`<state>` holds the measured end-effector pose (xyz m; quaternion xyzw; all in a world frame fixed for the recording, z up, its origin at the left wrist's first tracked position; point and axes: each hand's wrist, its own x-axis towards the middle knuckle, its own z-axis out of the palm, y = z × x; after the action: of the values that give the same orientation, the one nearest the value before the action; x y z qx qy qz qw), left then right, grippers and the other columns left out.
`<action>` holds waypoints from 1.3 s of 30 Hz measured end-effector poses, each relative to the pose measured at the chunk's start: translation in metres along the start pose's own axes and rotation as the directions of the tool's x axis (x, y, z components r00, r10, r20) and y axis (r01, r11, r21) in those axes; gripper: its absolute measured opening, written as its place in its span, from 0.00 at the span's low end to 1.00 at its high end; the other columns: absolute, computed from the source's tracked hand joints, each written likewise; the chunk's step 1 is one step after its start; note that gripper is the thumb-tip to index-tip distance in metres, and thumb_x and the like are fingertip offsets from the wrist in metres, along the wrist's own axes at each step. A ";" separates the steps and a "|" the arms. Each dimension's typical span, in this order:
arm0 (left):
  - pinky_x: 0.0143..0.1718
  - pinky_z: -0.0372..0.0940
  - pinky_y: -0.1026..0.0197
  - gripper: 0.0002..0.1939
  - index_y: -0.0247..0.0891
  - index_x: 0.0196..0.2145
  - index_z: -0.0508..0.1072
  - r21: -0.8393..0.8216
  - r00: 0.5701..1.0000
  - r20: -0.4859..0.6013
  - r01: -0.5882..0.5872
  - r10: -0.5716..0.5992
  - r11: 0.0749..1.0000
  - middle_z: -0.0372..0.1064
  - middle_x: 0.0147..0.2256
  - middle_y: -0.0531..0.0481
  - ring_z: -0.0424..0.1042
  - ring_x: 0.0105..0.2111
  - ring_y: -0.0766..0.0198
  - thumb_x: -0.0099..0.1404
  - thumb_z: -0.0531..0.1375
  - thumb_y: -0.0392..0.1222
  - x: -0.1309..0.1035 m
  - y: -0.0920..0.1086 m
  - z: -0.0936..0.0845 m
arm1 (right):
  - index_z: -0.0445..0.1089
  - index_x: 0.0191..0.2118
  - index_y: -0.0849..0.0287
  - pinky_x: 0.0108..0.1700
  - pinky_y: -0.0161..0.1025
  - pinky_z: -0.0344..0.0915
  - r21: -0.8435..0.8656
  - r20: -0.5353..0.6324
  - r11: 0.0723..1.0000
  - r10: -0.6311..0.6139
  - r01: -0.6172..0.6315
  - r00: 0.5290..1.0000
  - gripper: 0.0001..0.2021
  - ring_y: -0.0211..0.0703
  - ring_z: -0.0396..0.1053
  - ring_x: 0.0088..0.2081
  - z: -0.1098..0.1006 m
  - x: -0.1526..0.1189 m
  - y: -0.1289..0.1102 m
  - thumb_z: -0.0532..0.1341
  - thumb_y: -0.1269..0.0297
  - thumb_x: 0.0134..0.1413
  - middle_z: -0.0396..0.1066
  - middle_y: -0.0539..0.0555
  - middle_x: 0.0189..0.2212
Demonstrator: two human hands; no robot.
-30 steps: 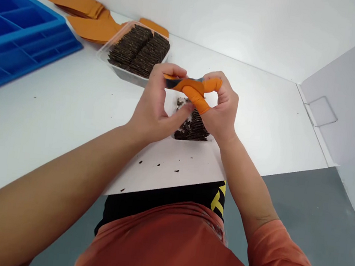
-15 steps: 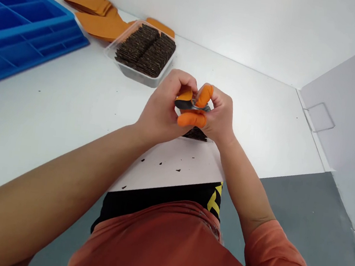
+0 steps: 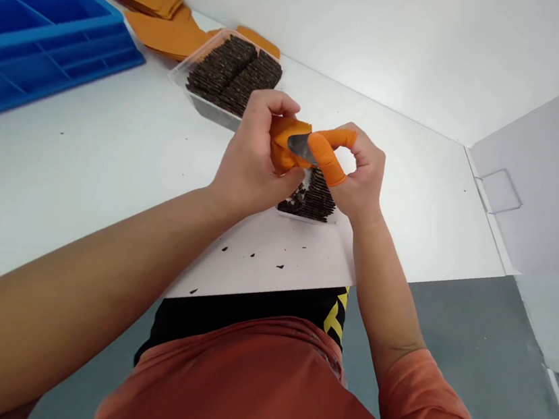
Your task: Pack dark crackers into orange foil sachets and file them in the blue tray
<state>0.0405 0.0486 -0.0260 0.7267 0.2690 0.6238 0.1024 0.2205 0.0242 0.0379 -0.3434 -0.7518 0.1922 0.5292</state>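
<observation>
My left hand (image 3: 253,155) is wrapped round an orange pouch (image 3: 284,139), held above a small clear tub. Orange finger covers sit on the thumb and forefinger of my right hand (image 3: 358,168). Those two fingertips meet at the pouch's mouth, pinching its edge, where a shiny grey surface shows that looks like the lining. Whether anything is inside the pouch cannot be seen. Below, partly hidden by both hands, the tub (image 3: 303,218) holds a row of thin dark flat pieces (image 3: 322,198), with broken bits on its left side.
A larger clear tub (image 3: 210,111) packed with dark flat pieces stands further back. Behind it lie stacks of flat orange pouches (image 3: 165,36). A blue compartmented crate (image 3: 54,53) occupies the left. Dark crumbs (image 3: 280,266) dot the white table (image 3: 138,151) near its front edge.
My hands have moved apart a little, my right hand going right. The pouch's orange side now shows more, and more of the small tub below is uncovered.
</observation>
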 end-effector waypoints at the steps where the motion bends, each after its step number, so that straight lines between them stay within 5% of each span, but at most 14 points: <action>1: 0.42 0.75 0.50 0.36 0.51 0.65 0.62 -0.008 0.999 -0.026 -0.018 0.018 1.000 0.64 0.55 0.44 0.71 0.46 0.57 0.69 0.72 0.62 0.000 -0.007 0.002 | 0.79 0.37 0.52 0.46 0.46 0.76 -0.045 -0.008 0.999 -0.013 0.013 1.000 0.16 0.41 0.75 0.36 -0.002 0.000 0.000 0.68 0.46 0.70 0.78 0.50 0.32; 5: 0.50 0.73 0.47 0.46 0.49 0.68 0.59 -0.032 0.991 -0.099 -0.098 0.095 0.995 0.61 0.57 0.41 0.68 0.52 0.52 0.66 0.72 0.72 0.003 -0.024 0.003 | 0.80 0.46 0.51 0.52 0.46 0.76 -0.131 0.043 0.991 -0.019 0.024 0.999 0.08 0.40 0.75 0.40 -0.008 0.001 0.005 0.68 0.54 0.68 0.77 0.49 0.36; 10: 0.58 0.73 0.41 0.45 0.48 0.71 0.55 0.033 0.990 0.056 -0.135 0.133 0.990 0.60 0.61 0.38 0.68 0.60 0.47 0.69 0.71 0.65 0.008 0.001 -0.004 | 0.80 0.48 0.52 0.55 0.44 0.77 -0.006 0.225 0.996 0.091 -0.092 0.970 0.12 0.39 0.77 0.44 -0.011 0.001 0.010 0.68 0.65 0.58 0.80 0.48 0.44; 17: 0.45 0.75 0.46 0.48 0.48 0.72 0.55 -0.049 0.990 0.093 -0.103 0.107 0.993 0.62 0.63 0.34 0.72 0.57 0.46 0.67 0.71 0.68 0.007 0.031 -0.004 | 0.73 0.31 0.53 0.43 0.43 0.72 0.182 0.257 0.959 0.168 -0.219 0.952 0.04 0.39 0.72 0.36 -0.017 0.004 0.005 0.69 0.66 0.52 0.75 0.47 0.32; 20: 0.37 0.72 0.52 0.35 0.46 0.64 0.64 -0.138 0.992 0.120 -0.014 0.030 0.990 0.69 0.55 0.39 0.74 0.44 0.56 0.72 0.68 0.67 0.012 0.035 -0.009 | 0.69 0.27 0.52 0.38 0.42 0.68 0.256 0.249 0.925 0.217 -0.281 0.944 0.14 0.37 0.65 0.31 -0.017 0.006 -0.001 0.75 0.59 0.50 0.69 0.46 0.28; 22: 0.29 0.64 0.57 0.19 0.43 0.47 0.70 -0.190 0.980 0.189 0.100 -0.064 0.977 0.69 0.39 0.48 0.67 0.31 0.65 0.81 0.60 0.62 0.017 0.040 -0.015 | 0.65 0.25 0.51 0.32 0.41 0.64 0.281 0.244 0.903 0.261 -0.326 0.934 0.21 0.35 0.59 0.27 -0.017 0.008 -0.004 0.78 0.52 0.48 0.64 0.44 0.24; 25: 0.24 0.54 0.59 0.28 0.41 0.28 0.59 -0.194 0.966 0.241 0.142 -0.093 0.971 0.55 0.23 0.55 0.54 0.22 0.69 0.85 0.52 0.58 0.025 0.048 -0.022 | 0.62 0.23 0.51 0.31 0.41 0.61 0.280 0.221 0.901 0.276 -0.332 0.936 0.27 0.35 0.56 0.26 -0.016 0.009 -0.007 0.79 0.46 0.47 0.61 0.44 0.23; 28: 0.22 0.50 0.60 0.29 0.40 0.25 0.58 -0.141 0.971 0.229 0.095 -0.061 0.985 0.53 0.21 0.56 0.52 0.21 0.70 0.84 0.53 0.55 0.031 0.052 -0.025 | 0.61 0.21 0.50 0.32 0.42 0.62 0.240 0.250 0.895 0.316 -0.375 0.915 0.29 0.35 0.54 0.27 -0.017 0.010 -0.008 0.81 0.43 0.44 0.60 0.44 0.21; 34: 0.19 0.46 0.62 0.27 0.40 0.24 0.56 -0.120 0.965 0.257 0.088 -0.055 0.989 0.48 0.19 0.57 0.47 0.19 0.71 0.81 0.55 0.48 0.032 0.056 -0.024 | 0.67 0.25 0.50 0.32 0.41 0.65 0.183 0.407 0.810 0.454 -0.557 0.793 0.27 0.36 0.58 0.30 -0.027 0.012 -0.014 0.82 0.41 0.38 0.63 0.45 0.25; 39: 0.21 0.53 0.56 0.30 0.42 0.24 0.56 -0.074 0.926 0.326 0.223 -0.188 0.972 0.53 0.20 0.53 0.55 0.20 0.65 0.82 0.55 0.59 0.027 0.057 -0.022 | 0.71 0.31 0.52 0.37 0.41 0.69 0.125 0.499 0.833 0.416 -0.539 0.760 0.22 0.36 0.62 0.33 -0.036 0.014 -0.009 0.80 0.46 0.45 0.67 0.46 0.29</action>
<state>0.0368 0.0110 0.0292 0.7784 0.2892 0.4984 0.2489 0.2479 0.0255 0.0661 -0.3980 -0.7076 0.4931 0.3126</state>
